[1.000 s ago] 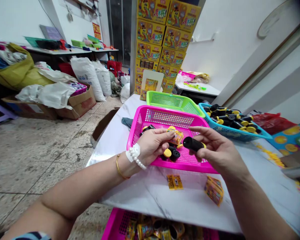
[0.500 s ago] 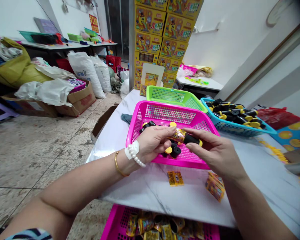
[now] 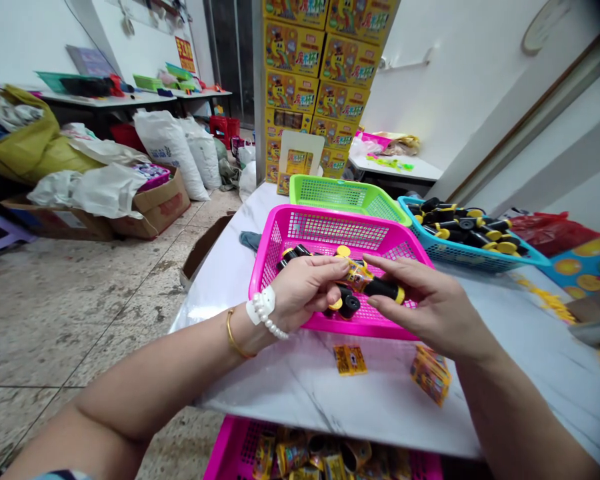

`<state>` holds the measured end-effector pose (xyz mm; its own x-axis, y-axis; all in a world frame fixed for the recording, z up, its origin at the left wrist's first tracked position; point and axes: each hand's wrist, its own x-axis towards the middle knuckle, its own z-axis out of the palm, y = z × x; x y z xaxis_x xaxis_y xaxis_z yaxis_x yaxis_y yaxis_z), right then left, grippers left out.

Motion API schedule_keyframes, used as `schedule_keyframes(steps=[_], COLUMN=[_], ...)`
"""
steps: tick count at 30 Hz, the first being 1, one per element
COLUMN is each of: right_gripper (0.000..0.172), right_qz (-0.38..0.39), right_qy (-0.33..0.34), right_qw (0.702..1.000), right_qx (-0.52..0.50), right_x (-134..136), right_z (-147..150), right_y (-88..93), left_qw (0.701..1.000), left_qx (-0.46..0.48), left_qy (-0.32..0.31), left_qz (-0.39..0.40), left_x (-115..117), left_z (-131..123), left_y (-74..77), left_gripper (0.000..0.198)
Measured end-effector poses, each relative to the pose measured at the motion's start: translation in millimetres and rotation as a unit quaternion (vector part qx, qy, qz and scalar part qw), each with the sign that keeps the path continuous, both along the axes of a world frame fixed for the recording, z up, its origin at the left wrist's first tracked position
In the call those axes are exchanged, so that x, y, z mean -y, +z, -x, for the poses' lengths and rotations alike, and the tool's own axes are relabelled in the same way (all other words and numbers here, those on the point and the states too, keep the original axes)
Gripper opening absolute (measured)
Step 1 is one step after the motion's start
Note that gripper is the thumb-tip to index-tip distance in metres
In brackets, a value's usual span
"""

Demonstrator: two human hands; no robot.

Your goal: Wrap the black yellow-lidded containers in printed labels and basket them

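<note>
My left hand [image 3: 307,287] pinches the yellow printed wrapper end of a small black cylinder [image 3: 383,289] with a yellow cap. This piece lies tilted above the pink basket [image 3: 280,233]. Around its black end my right hand [image 3: 430,300] is spread, thumb below and fingers above, seemingly not gripping it. In the basket below are several black cylinders [image 3: 350,305] with yellow caps, partly hidden by my hands. A flat yellow printed wrapper [image 3: 350,360] lies on the white table in front, and a small stack of wrappers [image 3: 431,375] is close to my right forearm.
Behind stands a green basket [image 3: 350,193]; to its right, a blue basket [image 3: 480,257] holds many black cylinders. Below the table edge, another pink basket [image 3: 220,460] contains printed wrapped pieces. Yellow cartons [image 3: 293,50] are stacked at the back. Sacks [image 3: 167,150] stand on the left floor.
My right hand's fingers have spread wider around the black end of the cylinder. My left hand keeps its pinch. The view has shifted slightly.
</note>
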<state>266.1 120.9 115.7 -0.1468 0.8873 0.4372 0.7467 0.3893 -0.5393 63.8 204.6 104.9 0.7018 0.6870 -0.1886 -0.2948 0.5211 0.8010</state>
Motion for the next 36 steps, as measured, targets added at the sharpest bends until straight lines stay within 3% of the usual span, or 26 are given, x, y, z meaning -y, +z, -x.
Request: schedule_keyframes(steps=[6,9,12,15,20,22,25,29,31,36], right_gripper=[0.035,0.032,0.031,0.03,0.038,0.038,0.04,0.058,0.063,0.04], right_qz=[-0.1,-0.145,-0.12,-0.077,-0.103,-0.11,-0.087,-0.027,-0.034,-0.14], right_qy=[-0.024,-0.007,0.008,-0.016,-0.047,-0.034,-0.005,0.016,0.002,-0.021], right_qw=[0.994,0.987,0.992,0.995,0.986,0.986,0.99,0.987,0.987,0.985], right_qx=[0.021,0.063,0.044,-0.062,-0.126,-0.121,-0.109,-0.156,-0.154,-0.095], right_x=[-2.9,-1.7,0.8,2.8,5.8,7.8,11.5,16.8,19.4,18.7], right_z=[1.6,2.6,3.0,3.1,6.0,8.0,8.7,7.7,9.5,15.2], right_y=[8.6,8.8,2.2,-10.7,-27.3,-27.3,-22.6,-20.0,-22.0,-28.4], left_qw=[0.994,0.995,0.994,0.989,0.972,0.971,0.97,0.972,0.974,0.965], left_qx=[-0.056,-0.035,-0.029,-0.037,-0.079,-0.088,-0.085,-0.089,-0.085,-0.101], left_qy=[0.008,0.012,-0.007,-0.014,0.106,0.061,-0.026,-0.039,-0.056,-0.047], left_qz=[-0.095,-0.095,-0.103,-0.141,-0.194,-0.216,-0.226,-0.213,-0.205,-0.236], left_x=[2.6,0.6,-0.5,2.2,9.6,10.5,9.1,8.7,11.3,12.5], left_z=[3.3,3.7,4.0,4.3,3.7,3.5,3.7,3.4,3.0,4.5], left_y=[-3.4,-5.8,-6.6,-5.0,2.8,5.8,7.5,5.8,4.7,4.0], left_gripper=[0.019,0.019,0.02,0.025,0.038,0.045,0.029,0.026,0.026,0.039])
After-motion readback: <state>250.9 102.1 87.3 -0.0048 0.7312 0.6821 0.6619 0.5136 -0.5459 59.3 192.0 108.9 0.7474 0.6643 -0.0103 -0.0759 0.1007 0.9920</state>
